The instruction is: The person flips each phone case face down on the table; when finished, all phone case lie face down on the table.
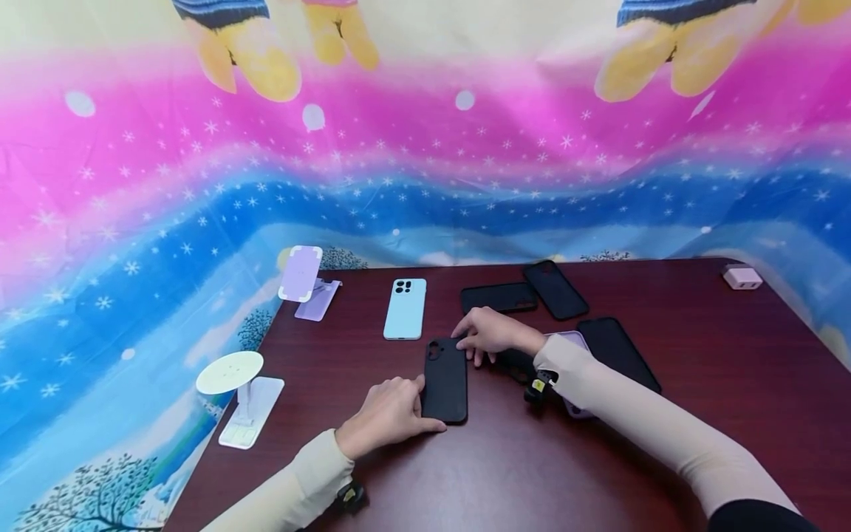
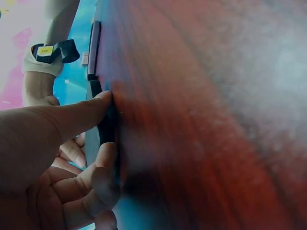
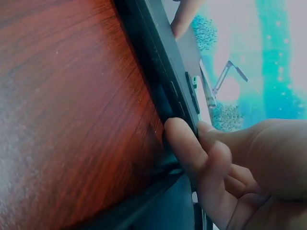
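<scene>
A: Where does the phone case (image 1: 445, 379) lie on the table (image 1: 691, 355)?

B: Centrally. Left hand (image 1: 385, 415) at its near left edge, right hand (image 1: 490, 334) at its far right corner.

A: Around the case?

B: Second case (image 1: 405, 308) behind it; stand (image 1: 234, 384) left; three cases (image 1: 555, 290) behind-right.

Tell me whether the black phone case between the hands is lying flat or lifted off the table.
Flat. The black phone case lies back up on the table, the left hand and right hand touching its edges.
</scene>
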Motion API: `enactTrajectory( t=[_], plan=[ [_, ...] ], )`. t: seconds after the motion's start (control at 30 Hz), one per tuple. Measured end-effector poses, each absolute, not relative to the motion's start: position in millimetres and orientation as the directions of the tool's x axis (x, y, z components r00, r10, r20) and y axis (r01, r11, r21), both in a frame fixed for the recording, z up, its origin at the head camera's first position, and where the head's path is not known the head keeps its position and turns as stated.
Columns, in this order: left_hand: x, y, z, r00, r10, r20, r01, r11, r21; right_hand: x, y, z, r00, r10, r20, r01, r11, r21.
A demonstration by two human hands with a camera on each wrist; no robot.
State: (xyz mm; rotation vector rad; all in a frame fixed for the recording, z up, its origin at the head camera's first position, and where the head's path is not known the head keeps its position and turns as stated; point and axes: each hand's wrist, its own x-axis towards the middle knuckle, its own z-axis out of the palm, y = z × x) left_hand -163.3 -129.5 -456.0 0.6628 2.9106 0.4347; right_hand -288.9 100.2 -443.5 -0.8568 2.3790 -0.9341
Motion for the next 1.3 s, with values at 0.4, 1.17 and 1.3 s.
enactTrajectory(
  t=[0.4,1.17,1.3],
  plan=[
    [-163.3,-128.2,-446.3,-0.896,0.434,-0.095,0.403,0.883,0.239,-278.6,106.0,-440.1,-0.739,-0.673,-0.021,-0.559,0.630,-0.539],
    [-241.1,-95.5,-434.4,-0.803,0.581,0.130,0.590,0.748,0.304,-222.6,234.2,-429.3,-0.819,-0.538,0.198,-0.571,0.735,-0.367],
    [-251.3,-86.3,-436.3,-0.802,0.593,0.074,0.586,0.756,0.291,-215.3,226.1,-437.6,-0.812,-0.530,0.246,-0.583,0.757,-0.294]
  ],
)
